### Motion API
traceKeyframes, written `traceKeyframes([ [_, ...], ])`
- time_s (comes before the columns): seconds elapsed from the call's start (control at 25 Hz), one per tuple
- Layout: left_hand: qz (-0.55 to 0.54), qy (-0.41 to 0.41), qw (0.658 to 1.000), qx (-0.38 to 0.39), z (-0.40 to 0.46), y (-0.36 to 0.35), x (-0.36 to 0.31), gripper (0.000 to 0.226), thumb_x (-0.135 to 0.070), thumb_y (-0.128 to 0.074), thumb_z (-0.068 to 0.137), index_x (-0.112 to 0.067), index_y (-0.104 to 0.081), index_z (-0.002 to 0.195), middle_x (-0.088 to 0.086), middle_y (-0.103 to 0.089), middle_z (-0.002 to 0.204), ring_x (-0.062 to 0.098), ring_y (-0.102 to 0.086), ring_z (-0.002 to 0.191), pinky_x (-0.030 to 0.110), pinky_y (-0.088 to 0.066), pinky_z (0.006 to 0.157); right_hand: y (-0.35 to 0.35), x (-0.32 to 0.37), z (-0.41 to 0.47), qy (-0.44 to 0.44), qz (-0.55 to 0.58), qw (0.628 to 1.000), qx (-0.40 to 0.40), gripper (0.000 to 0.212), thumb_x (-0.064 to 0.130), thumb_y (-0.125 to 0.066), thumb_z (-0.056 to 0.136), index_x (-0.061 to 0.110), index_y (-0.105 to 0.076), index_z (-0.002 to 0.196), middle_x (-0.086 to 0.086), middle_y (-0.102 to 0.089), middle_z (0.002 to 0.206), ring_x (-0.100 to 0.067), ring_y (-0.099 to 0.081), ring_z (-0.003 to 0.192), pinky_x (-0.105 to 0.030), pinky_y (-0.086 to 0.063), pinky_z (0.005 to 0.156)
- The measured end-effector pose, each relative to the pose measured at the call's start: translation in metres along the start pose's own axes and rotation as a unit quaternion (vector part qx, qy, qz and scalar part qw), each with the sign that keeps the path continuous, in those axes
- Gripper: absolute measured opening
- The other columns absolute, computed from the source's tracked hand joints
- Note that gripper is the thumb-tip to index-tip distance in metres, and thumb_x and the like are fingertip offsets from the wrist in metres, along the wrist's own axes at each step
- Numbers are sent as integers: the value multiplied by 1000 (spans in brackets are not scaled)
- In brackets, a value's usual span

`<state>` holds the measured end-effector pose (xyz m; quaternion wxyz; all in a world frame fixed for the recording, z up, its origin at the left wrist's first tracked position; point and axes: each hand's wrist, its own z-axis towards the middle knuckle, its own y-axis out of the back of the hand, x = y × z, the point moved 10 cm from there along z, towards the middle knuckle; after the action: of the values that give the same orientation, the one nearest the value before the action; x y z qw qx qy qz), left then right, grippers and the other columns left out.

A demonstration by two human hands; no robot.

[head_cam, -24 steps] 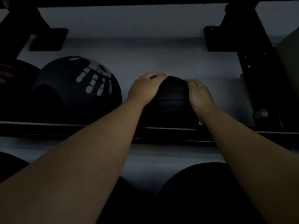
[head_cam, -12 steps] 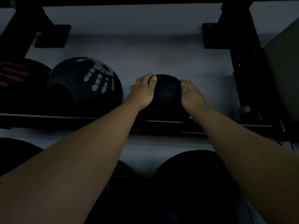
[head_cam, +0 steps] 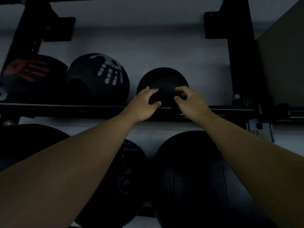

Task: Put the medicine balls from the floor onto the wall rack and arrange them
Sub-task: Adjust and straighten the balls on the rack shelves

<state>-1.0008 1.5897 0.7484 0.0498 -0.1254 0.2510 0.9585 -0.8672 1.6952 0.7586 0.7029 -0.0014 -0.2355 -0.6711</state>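
A small plain black medicine ball (head_cam: 162,79) rests on the upper rail of the black wall rack (head_cam: 65,108), right of centre. My left hand (head_cam: 144,105) and my right hand (head_cam: 190,102) hover at its front lower face with the fingers spread and loosely curled. Neither hand grips it; whether the fingertips still touch it is unclear. Left of it sits a larger black ball with a white handprint (head_cam: 98,79). Further left lies a black ball with a red handprint (head_cam: 28,76).
On the lower tier sit large black balls: one at the right (head_cam: 189,178), one in the middle (head_cam: 130,175) partly behind my left forearm, one at the far left (head_cam: 24,139). Black rack uprights (head_cam: 238,51) bolt to the pale wall. A beige panel (head_cam: 279,63) stands at right.
Both hands have come off the sides of the small black ball and drawn back toward me, fingers opening. The ball stays on the upper rail. The view has tilted down.
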Motion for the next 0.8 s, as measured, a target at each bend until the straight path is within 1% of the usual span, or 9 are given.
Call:
traceKeyframes([
  [0.12, -11, 13, 999, 37, -31, -8, -3, 54, -41, -61, 103, -29, -49, 156, 4, -48, 164, 21, -49, 145, 24, -34, 105, 5, 9, -38, -18, -38, 999, 18, 40, 26, -56, 105, 23, -60, 144, -10, -62, 139, -15, -55, 113, -19, -36, 92],
  [0.2, -23, 28, 998, 51, -51, -11, -2, 48, -43, -61, 102, -29, -58, 148, 2, -57, 156, 21, -55, 139, 26, -39, 101, 13, 10, -64, -38, -71, 997, 21, 39, 26, -56, 104, 22, -61, 142, -11, -63, 138, -22, -60, 121, -22, -39, 93],
  [0.28, -36, 41, 996, 74, -76, -18, -1, 44, -42, -62, 102, -27, -63, 144, 1, -61, 151, 21, -57, 138, 26, -39, 99, 23, 4, -91, -76, -120, 989, 34, 41, 29, -55, 104, 23, -59, 144, -12, -58, 144, -30, -57, 130, -33, -46, 103],
  [0.32, -41, 46, 994, 93, -89, -24, -1, 44, -42, -62, 102, -27, -63, 143, 1, -60, 152, 21, -57, 138, 26, -39, 99, 30, -2, -104, -103, -149, 983, 38, 42, 30, -54, 104, 25, -56, 146, -13, -54, 148, -34, -52, 135, -41, -46, 110],
  [0.4, -43, 53, 989, 132, -118, -35, 0, 47, -45, -62, 102, -27, -61, 145, 2, -55, 157, 21, -54, 142, 26, -37, 101, 42, -16, -132, -157, -204, 966, 41, 47, 35, -51, 104, 27, -50, 151, -14, -47, 154, -41, -42, 141, -52, -40, 115],
  [0.48, -40, 58, 984, 163, -141, -46, 0, 51, -48, -60, 102, -28, -57, 149, 2, -51, 161, 22, -50, 145, 27, -37, 103, 49, -29, -156, -196, -232, 952, 38, 54, 44, -50, 104, 28, -43, 154, -15, -40, 158, -44, -35, 145, -57, -35, 116],
  [0.56, -33, 77, 980, 183, -154, -56, -1, 59, -51, -58, 102, -26, -50, 155, 5, -45, 163, 25, -48, 146, 30, -38, 106, 53, -42, -170, -215, -241, 946, 38, 60, 52, -48, 103, 28, -38, 157, -15, -32, 164, -46, -31, 149, -60, -30, 117],
  [0.68, -49, 134, 974, 174, -156, -70, -5, 75, -62, -55, 99, -21, -40, 161, 9, -41, 165, 30, -47, 147, 37, -41, 112, 69, -67, -169, -231, -240, 943, 25, 66, 61, -41, 102, 30, -35, 160, -15, -25, 170, -47, -26, 153, -63, -26, 120],
  [0.8, -93, 192, 967, 139, -148, -86, -7, 90, -74, -50, 95, -21, -29, 165, 10, -35, 168, 33, -44, 150, 42, -41, 114, 80, -96, -151, -239, -224, 945, 21, 68, 65, -38, 101, 30, -34, 160, -17, -27, 170, -48, -25, 154, -64, -27, 119],
])
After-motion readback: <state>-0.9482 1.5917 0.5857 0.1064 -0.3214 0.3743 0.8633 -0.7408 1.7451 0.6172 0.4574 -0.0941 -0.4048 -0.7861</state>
